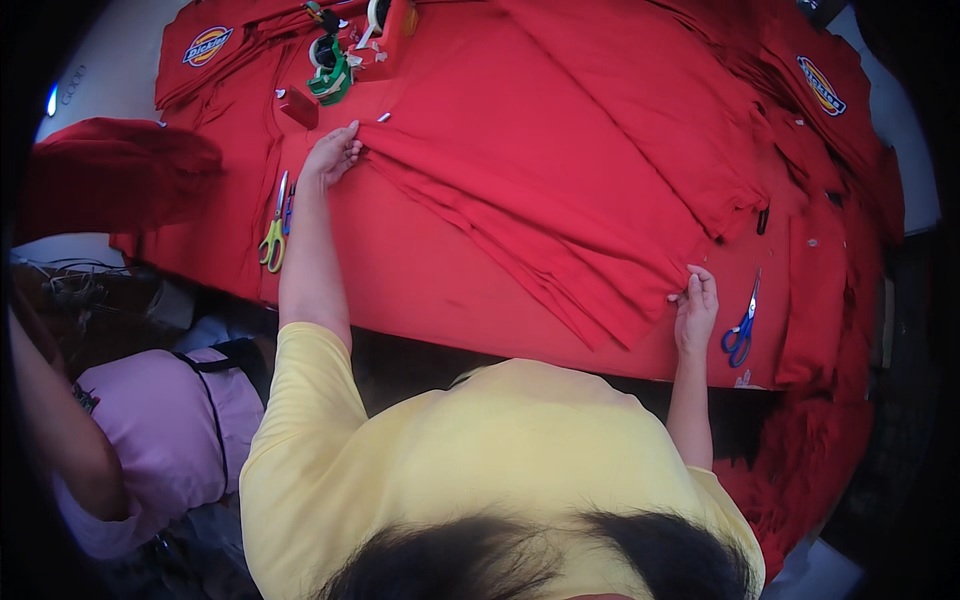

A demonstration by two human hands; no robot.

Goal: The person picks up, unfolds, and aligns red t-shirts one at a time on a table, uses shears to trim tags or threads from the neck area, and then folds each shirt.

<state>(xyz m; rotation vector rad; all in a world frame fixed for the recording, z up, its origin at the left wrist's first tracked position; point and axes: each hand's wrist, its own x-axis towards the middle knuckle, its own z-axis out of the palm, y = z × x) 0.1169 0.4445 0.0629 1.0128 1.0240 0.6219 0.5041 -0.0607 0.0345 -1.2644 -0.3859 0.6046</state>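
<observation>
A red cloth garment (520,210) lies stretched across the table, narrow and gathered at its left end, with loose folds widening to the right. My left hand (335,157) pinches that narrow end, its arm reached out ahead. At the wide end near the table's front edge, my right hand (697,305) has its fingers bent around the cloth's rim; part of the grip is hidden. Just right of this hand lie blue-handled scissors (740,330). Yellow-handled scissors (273,235) rest left of my left forearm, beside a thin blue-handled tool (289,210).
Beyond my left hand stand a green tape dispenser (330,75), a red tape dispenser (385,45) and a small red block (297,107). More red garments (810,180) with round patches cover the table's sides. A person in a pink shirt (165,420) is close at my left.
</observation>
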